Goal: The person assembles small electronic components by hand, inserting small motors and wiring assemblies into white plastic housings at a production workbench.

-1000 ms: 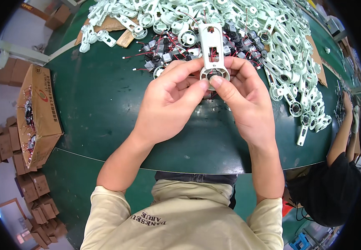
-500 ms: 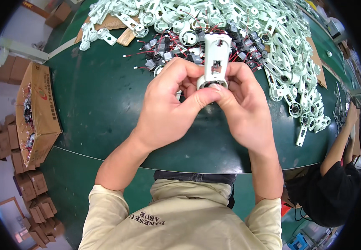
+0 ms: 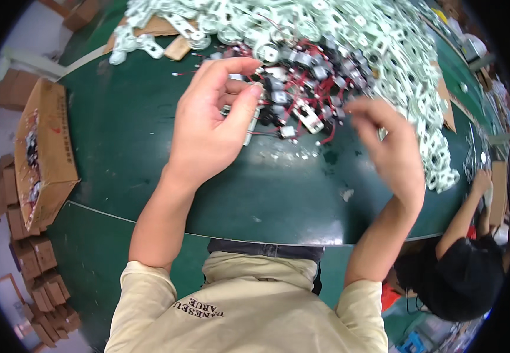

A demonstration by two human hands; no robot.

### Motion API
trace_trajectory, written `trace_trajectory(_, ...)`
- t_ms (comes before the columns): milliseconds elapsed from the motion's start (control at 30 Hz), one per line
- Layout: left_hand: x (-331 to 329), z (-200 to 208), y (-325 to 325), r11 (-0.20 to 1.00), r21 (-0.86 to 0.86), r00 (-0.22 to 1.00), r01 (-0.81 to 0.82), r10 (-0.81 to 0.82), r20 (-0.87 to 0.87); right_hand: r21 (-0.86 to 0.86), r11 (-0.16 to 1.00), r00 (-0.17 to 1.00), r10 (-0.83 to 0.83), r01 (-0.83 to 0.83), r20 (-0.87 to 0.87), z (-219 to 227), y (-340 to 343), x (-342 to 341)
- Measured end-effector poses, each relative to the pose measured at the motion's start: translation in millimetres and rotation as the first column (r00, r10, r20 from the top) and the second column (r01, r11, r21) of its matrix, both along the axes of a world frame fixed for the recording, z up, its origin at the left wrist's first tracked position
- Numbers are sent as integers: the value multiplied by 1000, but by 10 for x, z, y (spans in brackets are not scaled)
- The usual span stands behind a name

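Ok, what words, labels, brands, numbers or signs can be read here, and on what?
Beige shirt: dark lettering on the chest, large enough to read, but not copied out here.
Open carton at left: printing on its side, too blurred to read.

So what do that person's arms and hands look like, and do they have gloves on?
No gloves: the left hand and right hand are bare, though the right one looks blurry. I see no watch or bracelet. The forearms are bare too. The sleeves are plain, pale tan, matching the shirt.
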State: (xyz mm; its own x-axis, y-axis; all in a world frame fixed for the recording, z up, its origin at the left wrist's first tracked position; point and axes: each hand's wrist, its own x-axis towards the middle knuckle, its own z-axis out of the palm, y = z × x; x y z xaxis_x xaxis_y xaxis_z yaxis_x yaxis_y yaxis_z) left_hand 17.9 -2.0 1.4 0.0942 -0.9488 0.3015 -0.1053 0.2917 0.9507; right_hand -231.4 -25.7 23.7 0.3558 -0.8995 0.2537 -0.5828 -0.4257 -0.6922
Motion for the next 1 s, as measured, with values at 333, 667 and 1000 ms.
trace_trajectory(333, 350, 175, -169, 979, 185, 997, -82, 79, 24, 304, 941, 954, 54, -147, 293, -159, -43, 133)
trace_trajectory(667, 2250, -219, -1497, 725, -240, 306, -646, 533, 789, 642, 692, 616, -358, -329, 702, -47, -117, 110)
trace_trajectory(1000, 1900, 249, -1076, 825, 312, 377, -470, -131, 917, 541, 782, 599, -282, -309, 750, 41, -83, -84)
